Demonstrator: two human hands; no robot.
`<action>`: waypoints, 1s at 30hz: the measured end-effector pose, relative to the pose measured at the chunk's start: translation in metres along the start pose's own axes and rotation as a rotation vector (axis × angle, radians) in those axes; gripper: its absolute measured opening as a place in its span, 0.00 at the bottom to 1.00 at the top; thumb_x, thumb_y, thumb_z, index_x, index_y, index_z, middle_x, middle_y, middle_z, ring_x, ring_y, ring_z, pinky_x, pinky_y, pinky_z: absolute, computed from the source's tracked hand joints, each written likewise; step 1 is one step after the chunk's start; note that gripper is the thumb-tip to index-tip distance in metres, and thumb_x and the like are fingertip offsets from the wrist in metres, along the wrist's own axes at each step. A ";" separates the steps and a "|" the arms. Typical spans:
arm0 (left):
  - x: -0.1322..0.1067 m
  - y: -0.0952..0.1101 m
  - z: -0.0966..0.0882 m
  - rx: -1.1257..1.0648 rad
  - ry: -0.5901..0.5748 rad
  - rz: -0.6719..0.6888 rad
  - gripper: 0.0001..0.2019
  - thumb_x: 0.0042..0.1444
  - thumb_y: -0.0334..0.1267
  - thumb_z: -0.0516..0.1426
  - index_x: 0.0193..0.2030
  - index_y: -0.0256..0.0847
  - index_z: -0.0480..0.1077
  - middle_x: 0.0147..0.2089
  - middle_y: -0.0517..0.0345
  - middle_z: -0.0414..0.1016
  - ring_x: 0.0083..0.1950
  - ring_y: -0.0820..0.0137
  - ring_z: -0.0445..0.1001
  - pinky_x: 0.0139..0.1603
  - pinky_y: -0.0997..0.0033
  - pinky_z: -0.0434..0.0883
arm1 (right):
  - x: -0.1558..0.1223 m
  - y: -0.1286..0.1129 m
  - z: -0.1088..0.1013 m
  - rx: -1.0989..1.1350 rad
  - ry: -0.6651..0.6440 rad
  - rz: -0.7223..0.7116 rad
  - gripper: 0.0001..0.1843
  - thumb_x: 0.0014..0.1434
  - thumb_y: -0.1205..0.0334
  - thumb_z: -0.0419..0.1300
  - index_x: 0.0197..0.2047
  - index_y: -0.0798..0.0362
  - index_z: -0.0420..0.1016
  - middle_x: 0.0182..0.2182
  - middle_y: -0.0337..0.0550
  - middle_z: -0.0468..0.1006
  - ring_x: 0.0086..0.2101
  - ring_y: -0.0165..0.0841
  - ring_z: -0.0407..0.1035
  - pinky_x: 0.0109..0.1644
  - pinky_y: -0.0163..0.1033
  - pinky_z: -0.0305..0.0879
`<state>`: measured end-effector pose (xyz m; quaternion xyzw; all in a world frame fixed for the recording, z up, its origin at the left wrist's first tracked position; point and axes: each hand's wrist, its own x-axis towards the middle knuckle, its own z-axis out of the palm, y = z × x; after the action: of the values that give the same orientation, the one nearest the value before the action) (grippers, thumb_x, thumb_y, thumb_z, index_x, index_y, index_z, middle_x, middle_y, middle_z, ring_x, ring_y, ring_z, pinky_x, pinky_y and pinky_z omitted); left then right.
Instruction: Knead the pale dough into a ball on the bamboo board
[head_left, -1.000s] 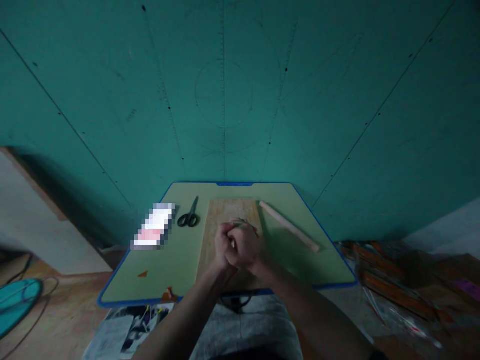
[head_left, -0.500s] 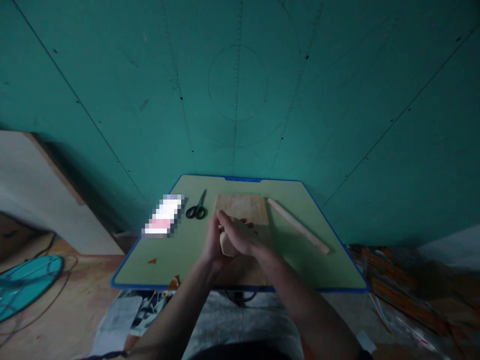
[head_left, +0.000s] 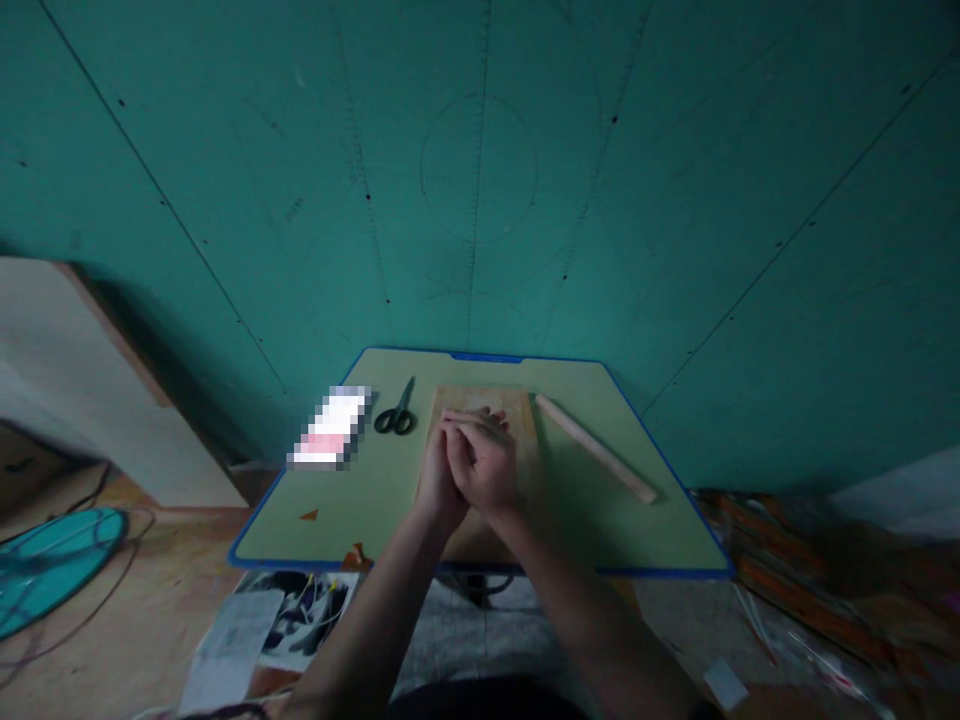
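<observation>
My left hand (head_left: 438, 482) and my right hand (head_left: 486, 466) are cupped together above a wooden board (head_left: 489, 550), the right lying over the left. Between the palms is a pale lump of dough, seen half a second ago; the closed hands hide it now. To the right of the board rests a wooden rolling pin (head_left: 596, 448), slanting toward the near right. Dark-handled scissors (head_left: 397, 412) lie left of the board, blades pointing away from me.
A pixelated bright rectangle (head_left: 330, 428) covers the table's left side. Small brown scraps (head_left: 357, 557) lie by the near edge. The blue-rimmed table (head_left: 637, 540) stands against a green wall (head_left: 480, 200). A white panel (head_left: 90, 390) leans at left; clutter covers the floor at right.
My right hand has turned and closed over the pale lump of dough, which was visible between the palms before and is now covered. The view has shifted slightly.
</observation>
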<state>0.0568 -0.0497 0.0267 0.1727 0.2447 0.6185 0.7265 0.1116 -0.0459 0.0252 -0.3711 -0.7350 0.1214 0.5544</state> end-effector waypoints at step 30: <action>-0.007 0.019 -0.004 -0.017 -0.010 0.033 0.24 0.57 0.54 0.53 0.45 0.34 0.75 0.49 0.42 0.79 0.58 0.53 0.73 0.59 0.55 0.70 | -0.013 -0.020 -0.011 -0.103 -0.113 -0.019 0.22 0.66 0.55 0.45 0.51 0.55 0.75 0.53 0.53 0.75 0.56 0.39 0.67 0.61 0.46 0.62</action>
<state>0.0384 -0.0532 0.0352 0.1736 0.2327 0.6316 0.7189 0.1152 -0.0709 0.0315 -0.3847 -0.7738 0.0989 0.4934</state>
